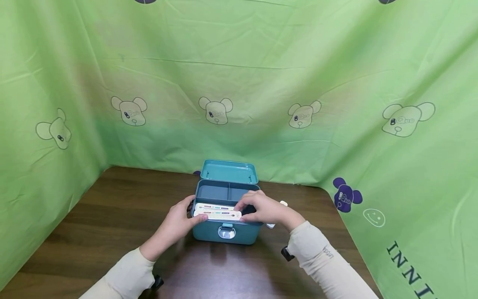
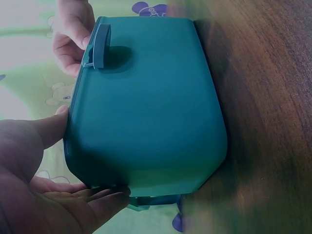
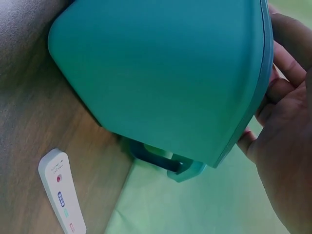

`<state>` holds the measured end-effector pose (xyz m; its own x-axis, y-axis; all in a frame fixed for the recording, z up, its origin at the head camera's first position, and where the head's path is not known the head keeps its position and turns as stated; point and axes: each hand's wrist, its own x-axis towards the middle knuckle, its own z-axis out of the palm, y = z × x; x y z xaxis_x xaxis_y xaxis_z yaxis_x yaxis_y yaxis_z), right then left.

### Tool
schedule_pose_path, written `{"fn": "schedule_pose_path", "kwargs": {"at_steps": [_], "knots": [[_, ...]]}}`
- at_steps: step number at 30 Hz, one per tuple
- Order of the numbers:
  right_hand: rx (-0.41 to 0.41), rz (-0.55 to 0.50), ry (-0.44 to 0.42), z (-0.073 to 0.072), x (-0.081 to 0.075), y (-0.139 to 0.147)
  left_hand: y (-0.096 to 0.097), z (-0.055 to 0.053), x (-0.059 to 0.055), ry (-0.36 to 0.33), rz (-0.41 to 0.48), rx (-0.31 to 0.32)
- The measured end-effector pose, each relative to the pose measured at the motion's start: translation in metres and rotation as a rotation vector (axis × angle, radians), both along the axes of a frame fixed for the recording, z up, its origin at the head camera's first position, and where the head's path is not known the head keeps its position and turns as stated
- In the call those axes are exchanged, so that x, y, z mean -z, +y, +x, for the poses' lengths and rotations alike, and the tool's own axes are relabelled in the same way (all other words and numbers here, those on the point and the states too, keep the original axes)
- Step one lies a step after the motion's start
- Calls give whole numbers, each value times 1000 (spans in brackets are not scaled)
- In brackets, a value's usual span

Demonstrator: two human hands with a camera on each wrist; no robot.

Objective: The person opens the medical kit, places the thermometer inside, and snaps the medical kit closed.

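Note:
A teal box (image 1: 239, 233) with a clear front latch stands on the table, its lid (image 1: 229, 171) raised at the back. Inside, along the front, lie white elongated flat cases (image 1: 218, 215) with small coloured print. My left hand (image 1: 180, 219) grips the box's left front corner, thumb over the rim and fingers against the side wall. My right hand (image 1: 263, 209) reaches in over the right side, pinching the right end of the front white case between thumb and fingers. In the right wrist view the box wall hides those fingertips.
Another white case (image 3: 62, 190) lies on the table to the right of the box. Behind the opening sits a divided tray (image 1: 213, 192). The brown wooden table (image 1: 123, 207) meets a green printed cloth (image 1: 261, 141) at the back and sides.

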<state>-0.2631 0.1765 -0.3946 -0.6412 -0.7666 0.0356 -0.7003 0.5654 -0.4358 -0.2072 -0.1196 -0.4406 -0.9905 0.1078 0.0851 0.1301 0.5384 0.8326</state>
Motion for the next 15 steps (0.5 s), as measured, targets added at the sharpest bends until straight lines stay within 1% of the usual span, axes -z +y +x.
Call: {"fn": "schedule_pose_path", "kwargs": {"at_steps": [6, 12, 15], "knots": [[-2, 15, -4, 2, 1, -2, 0, 1, 1, -2, -3, 5], [-14, 34, 31, 3, 1, -4, 0, 0, 1, 4, -15, 10], [-29, 36, 53, 5, 0, -4, -2, 1, 2, 10, -18, 25]]}}
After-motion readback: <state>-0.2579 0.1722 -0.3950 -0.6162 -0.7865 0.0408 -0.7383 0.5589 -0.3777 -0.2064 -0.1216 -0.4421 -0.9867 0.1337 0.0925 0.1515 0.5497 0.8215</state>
